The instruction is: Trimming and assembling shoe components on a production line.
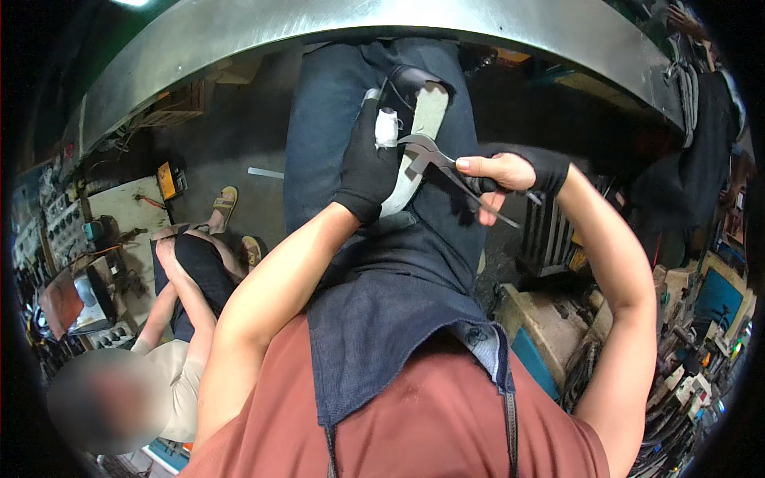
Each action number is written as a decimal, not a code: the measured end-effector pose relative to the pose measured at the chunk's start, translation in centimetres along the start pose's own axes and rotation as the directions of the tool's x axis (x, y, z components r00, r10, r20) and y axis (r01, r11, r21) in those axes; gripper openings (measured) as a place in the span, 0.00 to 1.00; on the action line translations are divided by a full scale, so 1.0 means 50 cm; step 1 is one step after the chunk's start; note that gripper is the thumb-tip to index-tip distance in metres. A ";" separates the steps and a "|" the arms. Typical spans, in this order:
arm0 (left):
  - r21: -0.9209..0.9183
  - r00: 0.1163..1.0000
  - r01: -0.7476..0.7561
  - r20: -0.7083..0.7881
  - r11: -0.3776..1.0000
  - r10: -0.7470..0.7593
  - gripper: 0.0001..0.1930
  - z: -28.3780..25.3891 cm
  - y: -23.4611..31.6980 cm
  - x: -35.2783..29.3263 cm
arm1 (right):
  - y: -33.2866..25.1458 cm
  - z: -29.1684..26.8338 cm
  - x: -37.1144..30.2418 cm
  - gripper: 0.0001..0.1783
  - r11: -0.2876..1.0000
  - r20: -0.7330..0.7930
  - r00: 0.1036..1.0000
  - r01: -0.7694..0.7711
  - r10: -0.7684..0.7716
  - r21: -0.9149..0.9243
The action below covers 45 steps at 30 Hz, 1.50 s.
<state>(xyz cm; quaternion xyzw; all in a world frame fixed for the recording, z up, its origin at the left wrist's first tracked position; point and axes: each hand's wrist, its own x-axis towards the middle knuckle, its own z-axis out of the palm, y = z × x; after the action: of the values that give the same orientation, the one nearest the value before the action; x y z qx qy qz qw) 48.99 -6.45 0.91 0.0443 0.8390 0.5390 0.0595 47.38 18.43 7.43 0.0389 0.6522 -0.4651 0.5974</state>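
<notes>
One broad metal bench (pixel 414 17) first, well beyond left hand (pixel 370 171) and right hand (pixel 502 171) alike. Then, far out to the left hand's left, a seated co-worker (pixel 203 275). Now directly beneath both hands: dark-clad legs (pixel 315 119), seemingly used as a rest, low and close to the body. Closer in than either hand, a denim apron (pixel 382 342), likely worn as a shield for clothing.

And there, on the lap between the hands, a pale sole-shaped piece (pixel 430 111), lengthwise along the thighs, probably for easy reach from both sides. Against its left side, the black-gloved left hand, apparently for steadying; fingers partly hidden, so cannot tell how closed. From the right, the right hand, clamped on metal pincers (pixel 422 147), head over the piece and aimed leftward, presumably for close control. Smallest last: white wrap (pixel 386 127), apparently on the left thumb, perhaps as padding near that metal.
</notes>
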 end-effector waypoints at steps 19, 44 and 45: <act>-0.085 0.972 0.126 0.211 0.988 -0.106 0.57 -0.034 -0.061 -0.231 | 0.117 0.196 0.003 0.27 0.942 -0.362 0.889 0.181 -0.279 -0.282; -0.342 0.907 0.409 0.254 0.846 -0.336 0.21 0.013 -0.093 -0.115 | -0.081 0.139 -0.110 0.17 0.643 -0.160 0.817 0.297 -0.554 -0.706; -0.331 0.894 0.419 0.314 0.845 -0.320 0.23 0.009 -0.095 -0.113 | -0.086 0.152 -0.094 0.16 0.635 -0.169 0.753 0.386 -0.636 -0.670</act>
<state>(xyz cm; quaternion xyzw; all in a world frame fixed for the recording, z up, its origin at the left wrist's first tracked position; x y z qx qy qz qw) 54.58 -8.79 -3.28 -0.0655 0.6931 0.6634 0.2744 51.75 13.42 14.78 -0.2500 0.8514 -0.3704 0.2748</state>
